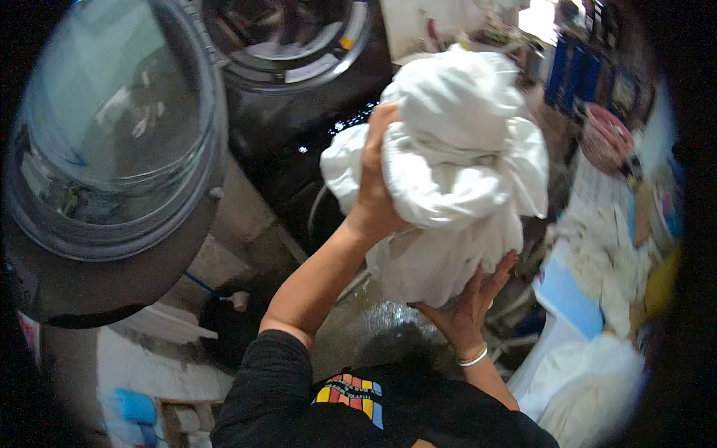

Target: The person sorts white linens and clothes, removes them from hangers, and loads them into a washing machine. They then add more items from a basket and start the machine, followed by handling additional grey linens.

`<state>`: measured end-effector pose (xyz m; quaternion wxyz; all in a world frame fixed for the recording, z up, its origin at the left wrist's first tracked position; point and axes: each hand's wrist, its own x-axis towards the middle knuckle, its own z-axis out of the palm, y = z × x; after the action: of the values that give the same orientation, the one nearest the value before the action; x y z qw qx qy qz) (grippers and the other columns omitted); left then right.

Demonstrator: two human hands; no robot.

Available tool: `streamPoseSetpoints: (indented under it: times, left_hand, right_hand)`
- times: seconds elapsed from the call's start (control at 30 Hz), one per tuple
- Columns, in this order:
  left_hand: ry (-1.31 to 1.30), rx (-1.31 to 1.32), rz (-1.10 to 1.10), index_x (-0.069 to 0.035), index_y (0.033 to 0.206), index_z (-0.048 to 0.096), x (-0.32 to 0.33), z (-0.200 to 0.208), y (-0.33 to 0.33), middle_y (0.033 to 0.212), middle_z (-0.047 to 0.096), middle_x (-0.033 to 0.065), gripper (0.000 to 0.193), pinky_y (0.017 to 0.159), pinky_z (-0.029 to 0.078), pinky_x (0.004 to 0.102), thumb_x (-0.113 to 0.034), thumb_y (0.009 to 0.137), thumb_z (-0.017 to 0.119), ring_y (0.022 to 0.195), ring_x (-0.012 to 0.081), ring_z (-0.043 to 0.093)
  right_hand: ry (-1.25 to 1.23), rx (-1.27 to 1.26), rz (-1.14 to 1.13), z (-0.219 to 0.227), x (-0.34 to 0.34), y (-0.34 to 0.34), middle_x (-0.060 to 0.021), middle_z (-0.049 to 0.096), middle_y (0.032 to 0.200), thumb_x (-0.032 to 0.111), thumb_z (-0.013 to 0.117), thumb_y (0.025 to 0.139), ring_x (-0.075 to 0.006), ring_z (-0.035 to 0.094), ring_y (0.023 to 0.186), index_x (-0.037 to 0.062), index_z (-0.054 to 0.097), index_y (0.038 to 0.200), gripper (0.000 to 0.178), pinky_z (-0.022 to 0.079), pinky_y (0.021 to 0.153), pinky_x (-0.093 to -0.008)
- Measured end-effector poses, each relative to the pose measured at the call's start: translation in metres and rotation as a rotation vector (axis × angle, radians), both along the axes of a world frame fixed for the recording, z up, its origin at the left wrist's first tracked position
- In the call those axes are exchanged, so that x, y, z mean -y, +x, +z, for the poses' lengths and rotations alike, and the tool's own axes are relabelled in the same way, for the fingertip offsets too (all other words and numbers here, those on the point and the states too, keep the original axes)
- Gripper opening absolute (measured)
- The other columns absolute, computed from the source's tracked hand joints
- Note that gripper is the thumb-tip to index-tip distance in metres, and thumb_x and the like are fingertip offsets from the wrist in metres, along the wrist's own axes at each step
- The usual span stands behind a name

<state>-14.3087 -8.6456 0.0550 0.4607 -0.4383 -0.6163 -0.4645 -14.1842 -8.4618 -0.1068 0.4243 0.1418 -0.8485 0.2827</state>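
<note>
A big bundle of white cloth [459, 149], bunched and twisted, is held up in front of me, off the floor. My left hand [379, 175] grips its left side, fingers pressed into the folds and partly hidden by them. Under the bundle, my right hand [474, 302] supports the hanging lower part, its thumb and fingers spread wide against the fabric. A light bracelet circles the right wrist. What the folds hold inside is hidden.
A front-loading machine's round glass door [112, 134] swings out at the left. A dark machine [299, 112] stands ahead. At right are a pink basket [606, 138], heaped pale cloth [605, 254] and a light blue piece [571, 295]. The floor [392, 317] looks wet.
</note>
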Motion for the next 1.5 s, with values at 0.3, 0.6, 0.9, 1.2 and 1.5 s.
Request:
streamPoseSetpoints:
  times: [0.3, 0.6, 0.9, 1.2, 1.5]
  left_hand:
    - [-0.076, -0.464, 0.555, -0.004, 0.141, 0.047, 0.082, 0.144, -0.125, 0.132, 0.054, 0.0227, 0.088, 0.103, 0.044, 0.0473, -0.025, 0.067, 0.089, 0.123, 0.0400, 0.054]
    - [-0.258, -0.211, 1.172, -0.005, 0.135, 0.057, 0.260, 0.248, -0.230, 0.133, 0.058, 0.0254, 0.067, 0.103, 0.046, 0.0467, -0.021, 0.075, 0.082, 0.123, 0.0423, 0.057]
    - [-0.664, 0.007, 1.351, -0.006, 0.130, 0.068, 0.305, 0.269, -0.276, 0.133, 0.063, 0.0280, 0.049, 0.103, 0.048, 0.0461, -0.018, 0.083, 0.074, 0.124, 0.0446, 0.059]
    - [-1.124, 0.416, 1.402, -0.036, 0.163, 0.016, 0.215, 0.123, -0.248, 0.171, -0.001, 0.0177, 0.136, 0.108, 0.033, 0.0746, -0.050, 0.054, 0.096, 0.148, 0.0534, 0.025]
    - [-1.194, -0.447, 1.159, -0.020, 0.115, 0.066, 0.280, 0.157, -0.316, 0.127, 0.064, 0.0142, 0.034, 0.090, 0.057, 0.0431, -0.009, 0.083, 0.065, 0.110, 0.0350, 0.066]
  right_hand:
    - [-0.129, -0.498, 0.344, 0.100, 0.055, -0.256, -0.0404, 0.001, 0.162, 0.055, 0.090, 0.059, -0.0629, 0.008, 0.148, 0.0244, 0.025, 0.160, 0.125, 0.015, 0.116, -0.0723]
    - [-0.214, -1.087, 0.281, 0.275, 0.213, -0.469, -0.0290, 0.021, 0.152, 0.031, 0.085, 0.068, -0.0503, 0.028, 0.137, 0.0178, 0.047, 0.144, 0.087, 0.033, 0.107, -0.0606]
    - [0.619, 0.063, 0.472, 0.365, 0.326, -0.561, -0.0178, 0.070, 0.126, 0.031, 0.067, 0.082, -0.0319, 0.069, 0.116, 0.0143, 0.075, 0.120, 0.042, 0.053, 0.100, -0.0441]
    - [-0.355, -0.205, 1.275, 0.335, 0.245, -0.558, -0.0139, 0.074, 0.101, 0.029, 0.072, 0.090, -0.0243, 0.072, 0.094, 0.0072, 0.074, 0.108, 0.028, 0.057, 0.085, -0.0365]
    - [-0.357, -0.280, 1.311, 0.270, 0.220, -0.521, -0.0110, 0.071, 0.120, 0.018, 0.074, 0.094, -0.0194, 0.069, 0.107, 0.0109, 0.063, 0.135, 0.043, 0.057, 0.087, -0.0324]
